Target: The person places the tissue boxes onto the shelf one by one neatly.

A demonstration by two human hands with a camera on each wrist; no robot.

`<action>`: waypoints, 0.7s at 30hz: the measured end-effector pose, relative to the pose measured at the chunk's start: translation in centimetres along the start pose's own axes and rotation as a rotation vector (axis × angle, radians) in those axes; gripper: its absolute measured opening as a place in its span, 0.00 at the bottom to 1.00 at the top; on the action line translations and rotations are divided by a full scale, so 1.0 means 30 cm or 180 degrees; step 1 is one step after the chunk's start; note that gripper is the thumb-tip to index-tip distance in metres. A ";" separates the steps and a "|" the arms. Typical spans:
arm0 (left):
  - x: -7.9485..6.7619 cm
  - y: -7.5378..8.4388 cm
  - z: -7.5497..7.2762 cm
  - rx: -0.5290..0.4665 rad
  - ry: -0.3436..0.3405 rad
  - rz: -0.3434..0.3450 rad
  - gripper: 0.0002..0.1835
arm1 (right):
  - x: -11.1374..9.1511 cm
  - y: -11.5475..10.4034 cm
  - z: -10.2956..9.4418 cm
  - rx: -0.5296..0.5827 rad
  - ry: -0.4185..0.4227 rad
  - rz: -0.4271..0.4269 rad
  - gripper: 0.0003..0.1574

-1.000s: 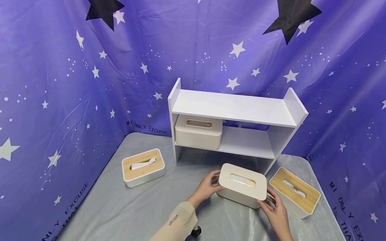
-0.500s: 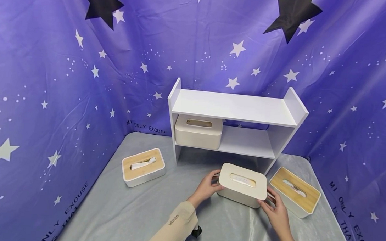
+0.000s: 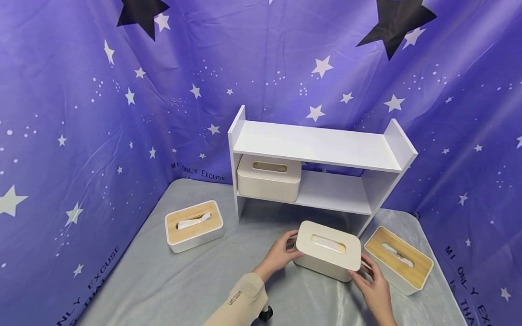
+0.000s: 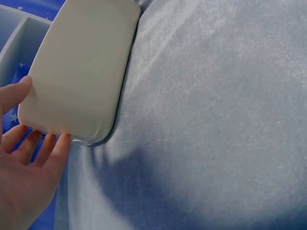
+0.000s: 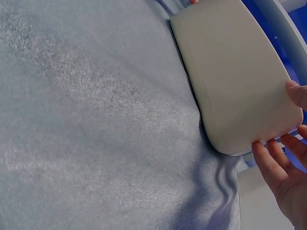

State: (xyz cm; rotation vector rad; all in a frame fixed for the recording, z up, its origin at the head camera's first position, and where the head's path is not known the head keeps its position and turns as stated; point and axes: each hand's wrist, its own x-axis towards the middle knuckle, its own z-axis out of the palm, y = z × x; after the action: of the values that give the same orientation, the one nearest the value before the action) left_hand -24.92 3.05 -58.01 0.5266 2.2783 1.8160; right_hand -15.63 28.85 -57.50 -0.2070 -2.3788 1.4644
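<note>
A cream tissue box with an oval slot in its lid, white tissue showing inside, rests on the grey cloth in front of the shelf. My left hand grips its left end, thumb at the front top edge and fingertips against the end wall. At the opposite end my right hand holds the box the same way. In the left wrist view the left thumb and fingertips meet the box wall. The right wrist view shows the right hand at the other end.
Behind stands a white shelf; a second cream box sits at the left of its middle level. White boxes with wooden lids lie left and right, the right one close beside my right hand. A starry purple curtain surrounds the table.
</note>
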 end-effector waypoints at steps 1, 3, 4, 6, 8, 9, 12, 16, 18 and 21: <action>-0.002 -0.002 0.000 0.0063 -0.0001 0.0065 0.35 | -0.001 -0.001 0.001 -0.0009 0.0008 0.0010 0.39; -0.005 -0.002 0.000 0.0098 0.0000 0.0114 0.35 | -0.003 -0.004 0.001 -0.0014 0.0025 0.0008 0.38; -0.006 -0.003 0.000 0.0113 0.0004 0.0137 0.35 | -0.003 -0.005 0.002 -0.0012 0.0032 0.0003 0.38; -0.007 -0.002 0.000 0.0114 0.0011 0.0108 0.34 | -0.004 -0.003 0.003 0.0001 0.0051 -0.0020 0.38; -0.007 0.001 0.001 0.0066 0.0024 0.0018 0.35 | -0.006 0.001 0.005 0.0023 0.0082 -0.0067 0.38; -0.008 0.003 0.002 0.0069 0.0031 -0.0011 0.35 | -0.007 0.004 0.007 0.0032 0.0114 -0.0091 0.38; -0.013 0.011 0.003 0.0078 0.0044 -0.0083 0.35 | -0.009 0.014 0.009 0.0050 0.0136 -0.0192 0.39; -0.026 0.026 -0.001 0.0097 0.0044 -0.0122 0.34 | -0.013 0.005 0.004 0.0025 0.0126 -0.0188 0.38; -0.031 0.032 -0.003 0.0103 0.0067 -0.0124 0.34 | -0.010 -0.006 0.002 0.0001 0.0119 -0.0126 0.38; -0.036 0.039 -0.010 0.0093 0.0127 -0.0106 0.34 | -0.002 -0.016 0.002 -0.0005 0.0075 -0.0110 0.38</action>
State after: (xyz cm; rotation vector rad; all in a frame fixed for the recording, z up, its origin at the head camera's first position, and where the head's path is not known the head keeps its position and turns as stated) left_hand -23.83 2.59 -56.91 0.4581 2.3287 1.7961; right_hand -15.57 28.55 -57.11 -0.1818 -2.3533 1.4367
